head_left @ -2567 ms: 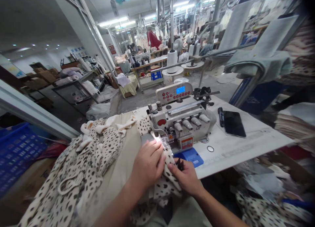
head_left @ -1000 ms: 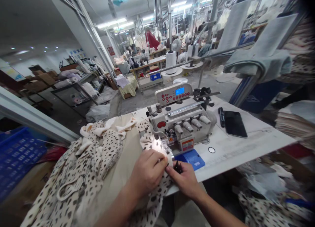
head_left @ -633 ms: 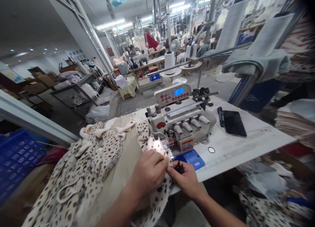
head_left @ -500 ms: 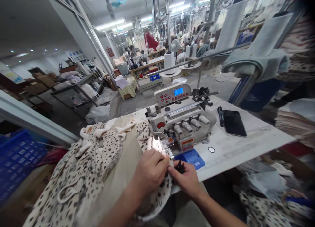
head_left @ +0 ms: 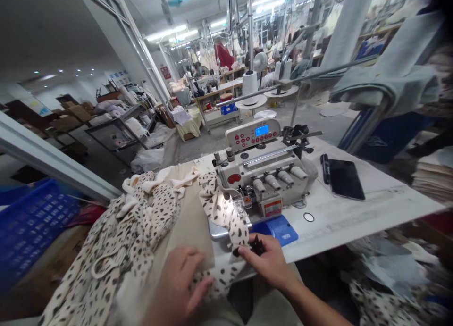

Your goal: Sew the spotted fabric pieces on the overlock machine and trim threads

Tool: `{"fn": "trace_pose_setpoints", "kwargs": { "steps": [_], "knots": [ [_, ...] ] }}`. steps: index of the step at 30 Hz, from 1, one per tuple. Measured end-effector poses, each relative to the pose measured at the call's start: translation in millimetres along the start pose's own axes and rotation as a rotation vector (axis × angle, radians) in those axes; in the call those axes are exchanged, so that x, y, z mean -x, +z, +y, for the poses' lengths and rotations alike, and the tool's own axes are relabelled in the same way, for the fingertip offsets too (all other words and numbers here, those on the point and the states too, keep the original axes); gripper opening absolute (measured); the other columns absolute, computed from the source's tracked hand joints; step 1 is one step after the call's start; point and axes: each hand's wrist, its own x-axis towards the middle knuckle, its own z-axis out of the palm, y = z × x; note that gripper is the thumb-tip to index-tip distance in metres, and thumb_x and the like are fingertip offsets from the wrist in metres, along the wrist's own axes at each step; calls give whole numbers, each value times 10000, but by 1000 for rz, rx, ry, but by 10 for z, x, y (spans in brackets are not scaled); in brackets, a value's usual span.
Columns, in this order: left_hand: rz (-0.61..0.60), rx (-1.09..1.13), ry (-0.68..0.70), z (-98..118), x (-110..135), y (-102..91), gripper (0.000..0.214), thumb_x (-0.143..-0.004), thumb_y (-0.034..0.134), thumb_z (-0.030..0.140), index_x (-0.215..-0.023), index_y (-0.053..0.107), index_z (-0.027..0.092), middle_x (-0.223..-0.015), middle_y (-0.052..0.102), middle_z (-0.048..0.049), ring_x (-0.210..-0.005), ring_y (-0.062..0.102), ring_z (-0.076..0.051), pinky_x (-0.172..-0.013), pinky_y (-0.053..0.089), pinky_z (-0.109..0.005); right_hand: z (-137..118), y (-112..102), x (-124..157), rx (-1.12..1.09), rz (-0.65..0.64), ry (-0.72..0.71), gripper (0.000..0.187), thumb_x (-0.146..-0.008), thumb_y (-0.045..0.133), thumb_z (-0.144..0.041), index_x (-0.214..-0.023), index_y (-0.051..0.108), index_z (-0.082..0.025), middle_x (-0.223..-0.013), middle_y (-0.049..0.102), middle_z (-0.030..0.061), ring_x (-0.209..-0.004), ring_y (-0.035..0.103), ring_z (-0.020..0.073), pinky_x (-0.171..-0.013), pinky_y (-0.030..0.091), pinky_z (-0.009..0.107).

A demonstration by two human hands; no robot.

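From here, I'm drawing the left hand back from the sewing machine, fingers apart, leaving the right hand alone pinching the spotted fabric.

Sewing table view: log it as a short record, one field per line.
Left hand: open, thumb apart, near spotted cloth; contact unclear
Right hand: pinching spotted cloth, with a small dark object also in it
Spotted cloth: stretches from the sewing machine to the right hand
Display: lit blue
Table, right side: ring, tablet
Table, left side: cloth heap
Far left: blue basket
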Motion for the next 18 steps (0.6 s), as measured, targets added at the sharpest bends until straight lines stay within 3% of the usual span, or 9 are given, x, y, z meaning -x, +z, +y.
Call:
{"fn": "trace_pose_setpoints", "kwargs": {
  "steps": [2,5,8,10,12,15,16,18],
  "knots": [
    [-109,-62,-62,-223,297,-43,385,-796,759,440,-1084,652,208,-1061,649,-101,-963,619,-275,-843,511,-398,26,-44,19,-43,-32,6,193,-786,750,-358,-776,735,-165,-717,719,41,-639,627,190,-609,473,275],
    [-296,-64,-193,-433,557,-106,189,-840,713,392,-878,655,215,-899,664,-55,-827,634,-233,-741,516,-338,54,-98,41,-104,-71,28,182,-746,773,-329,-798,707,-168,-718,691,28,-628,605,179,-591,469,271],
    [-412,37,-262,-362,608,-112,206,-929,598,318,-757,600,205,-754,632,-21,-701,606,-178,-643,479,-265,63,-109,40,-132,-105,45,184,-761,755,-324,-847,701,-170,-745,689,29,-648,604,182,-604,476,277],
    [-368,146,-215,-158,595,-15,176,-950,558,280,-796,594,203,-758,636,-18,-693,598,-159,-636,463,-246,71,-94,34,-107,-105,56,176,-782,740,-325,-859,707,-170,-770,701,36,-674,614,189,-632,485,285],
    [-225,287,-95,126,596,216,108,-947,521,222,-882,604,198,-814,656,-38,-748,606,-161,-677,461,-251,86,-69,30,-58,-85,80,174,-803,728,-336,-850,718,-168,-780,713,42,-690,623,196,-652,488,291],
    [-31,579,125,590,650,816,129,-926,525,217,-941,652,200,-819,672,-66,-799,606,-182,-714,442,-279,107,-35,32,-1,-32,100,219,-829,713,-383,-820,728,-164,-765,717,46,-693,626,203,-655,483,294],
    [-35,709,119,734,671,1056,110,-911,573,246,-906,679,216,-799,675,-60,-778,600,-177,-714,433,-282,108,-28,33,11,-17,96,239,-837,705,-399,-806,725,-163,-752,713,44,-685,622,201,-650,479,293],
    [-168,1067,-180,982,697,1524,121,-778,744,334,-771,700,221,-748,668,-46,-767,598,-186,-774,442,-309,99,-22,37,22,5,78,271,-852,685,-422,-773,712,-164,-719,692,36,-663,604,192,-636,471,287]
  ]
}}
